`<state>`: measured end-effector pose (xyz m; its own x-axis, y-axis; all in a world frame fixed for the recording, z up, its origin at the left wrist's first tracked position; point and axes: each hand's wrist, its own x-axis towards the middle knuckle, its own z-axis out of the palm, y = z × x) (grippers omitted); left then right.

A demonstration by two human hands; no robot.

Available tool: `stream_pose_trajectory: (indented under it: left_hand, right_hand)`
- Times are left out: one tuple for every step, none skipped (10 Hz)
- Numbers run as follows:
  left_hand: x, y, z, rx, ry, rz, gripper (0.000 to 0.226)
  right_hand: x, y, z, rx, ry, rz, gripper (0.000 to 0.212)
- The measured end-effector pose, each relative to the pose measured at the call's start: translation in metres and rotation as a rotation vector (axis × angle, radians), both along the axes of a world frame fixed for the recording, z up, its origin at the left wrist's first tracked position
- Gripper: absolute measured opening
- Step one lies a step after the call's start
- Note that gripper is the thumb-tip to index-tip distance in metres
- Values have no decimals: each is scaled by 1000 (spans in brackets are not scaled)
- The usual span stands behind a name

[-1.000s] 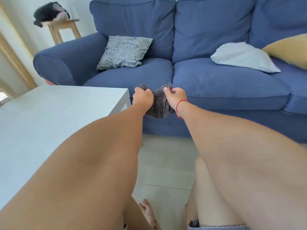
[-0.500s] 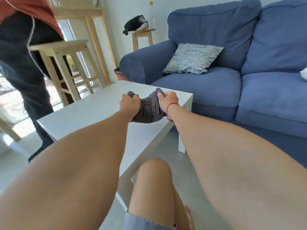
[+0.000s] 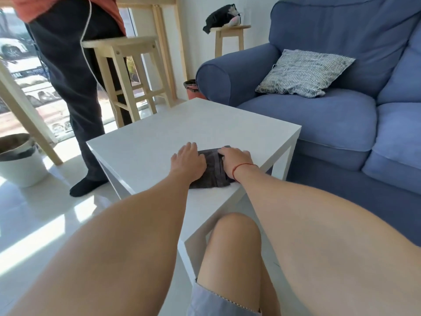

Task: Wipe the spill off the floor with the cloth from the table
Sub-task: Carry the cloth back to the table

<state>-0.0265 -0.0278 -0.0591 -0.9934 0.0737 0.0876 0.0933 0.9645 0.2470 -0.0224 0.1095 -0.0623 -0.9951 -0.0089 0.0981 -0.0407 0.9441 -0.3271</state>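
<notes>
Pressing flat, the left hand (image 3: 190, 161) and right hand (image 3: 235, 159) both rest with fingers spread on the folded dark grey cloth (image 3: 213, 171), neither gripping it. The cloth lies on the white side table (image 3: 159, 133), toward its 5 o'clock corner. No spill shows on the floor (image 3: 45, 224), so wiping looks finished; lifting both hands away remains. At 2 o'clock sits a blue sofa (image 3: 319, 115).

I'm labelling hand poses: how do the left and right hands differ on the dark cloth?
The left hand lies flat and spread, mostly on the white square table, touching the dark grey folded cloth's left edge. The right hand, with a red string on its wrist, rests curled on top of the cloth. Both press down; neither lifts it.
</notes>
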Motion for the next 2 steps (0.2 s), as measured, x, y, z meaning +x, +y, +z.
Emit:
stream_pose_trajectory:
  left_hand:
    - [-8, 6, -13, -35, -171, -38, 59]
    - [-11, 8, -16, -70, -191, -24, 62]
  right_hand:
    - [4, 5, -4, 53, -38, 43, 51]
    - [2, 9, 1, -57, -49, 13, 44]
